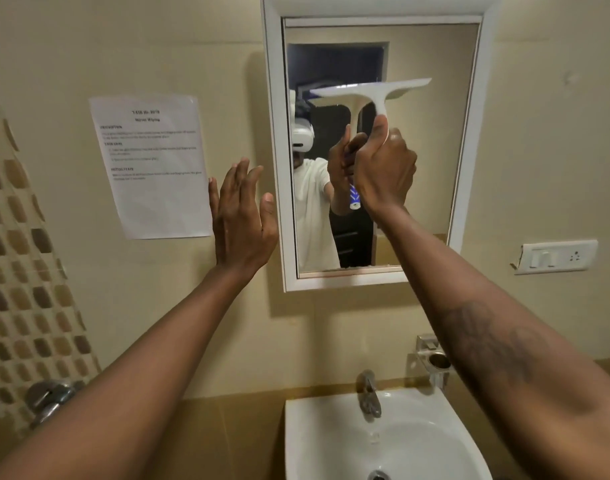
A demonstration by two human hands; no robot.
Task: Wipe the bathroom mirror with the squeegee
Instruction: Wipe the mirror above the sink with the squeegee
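Note:
A white-framed bathroom mirror [431, 168] hangs on the beige wall above the sink. My right hand [383, 168] grips the handle of a white squeegee [373, 91], whose wide blade lies roughly level against the upper middle of the glass. A blue-and-white end of the handle shows below my fist. My left hand [241, 216] is raised flat with fingers spread, just left of the mirror frame and holding nothing. The glass reflects my arm and the squeegee.
A printed task sheet [151, 164] is taped to the wall left of the mirror. Below are a white sink [331, 438] with a chrome tap [369, 393], a wall holder [435, 358], and a switch plate [556, 256] at right. Mosaic tiles [23, 271] run down the left.

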